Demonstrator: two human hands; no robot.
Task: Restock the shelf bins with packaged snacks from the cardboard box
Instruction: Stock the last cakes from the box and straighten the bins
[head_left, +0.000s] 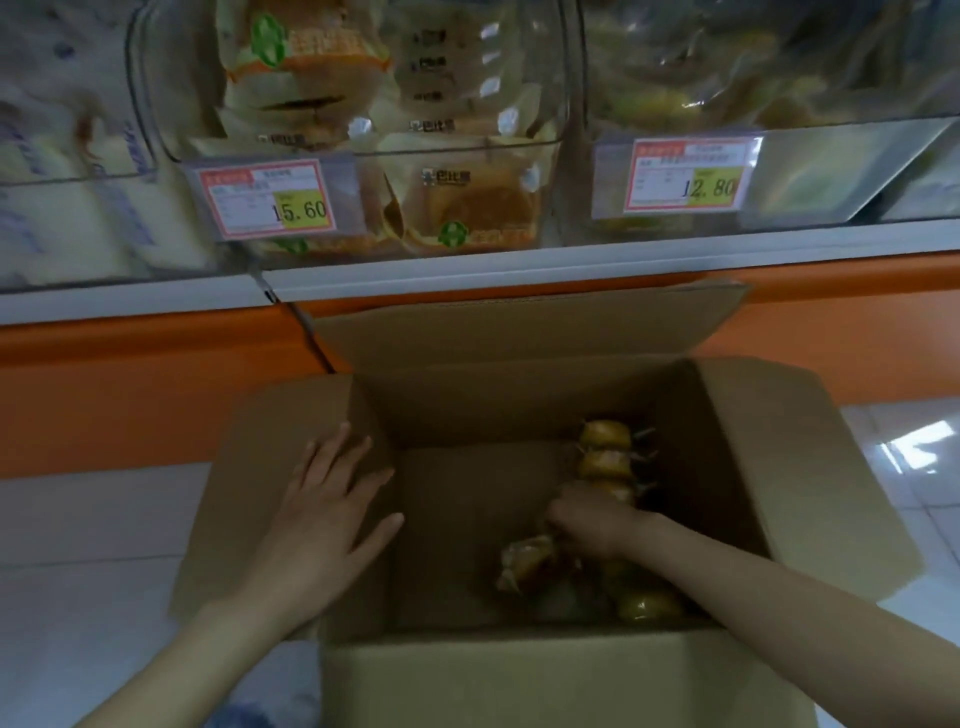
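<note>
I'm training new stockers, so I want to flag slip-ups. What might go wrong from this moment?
The right hand grips bunched packaged snacks; one may slip out on the lift. The left hand presses only the side flap, which may bend and let the cardboard box shift. The 15.60 tag and 12.80 tag mark different bins; snacks may land in the wrong one.

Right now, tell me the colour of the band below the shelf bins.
The band is orange; the head view shows it best.

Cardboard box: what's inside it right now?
Along its right side lie packaged snacks, the right hand gripping among them; the floor's left part is bare cardboard. Anything under the hand and forearm is hidden.
</note>
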